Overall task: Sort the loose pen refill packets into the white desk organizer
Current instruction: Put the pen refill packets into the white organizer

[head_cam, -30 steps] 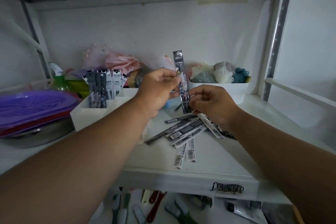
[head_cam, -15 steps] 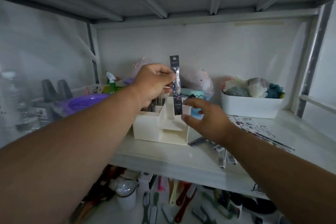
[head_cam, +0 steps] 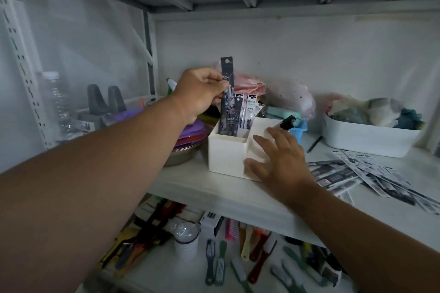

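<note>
The white desk organizer (head_cam: 226, 154) stands on the shelf in the middle of the head view. Several refill packets (head_cam: 247, 112) stand upright in its tall back-left compartment. My left hand (head_cam: 202, 93) pinches a dark refill packet (head_cam: 227, 93) near its top, and the packet's lower end is inside that same compartment. My right hand (head_cam: 278, 162) lies flat with spread fingers against the organizer's lower front right side and holds nothing. A pile of loose refill packets (head_cam: 357, 173) lies on the shelf to the right.
A white bin (head_cam: 366, 140) of cloths sits at the back right, with a black pen (head_cam: 314, 144) beside it. Purple and red plates (head_cam: 190, 133) on a metal bowl stand left of the organizer. Combs and brushes (head_cam: 238, 261) fill the shelf below. A small blue basket (head_cam: 298, 129) is behind the organizer.
My left hand has carried the dark packet to the organizer and lowered its end into the back-left compartment. My right hand let go of the packet and moved onto the organizer's front.
</note>
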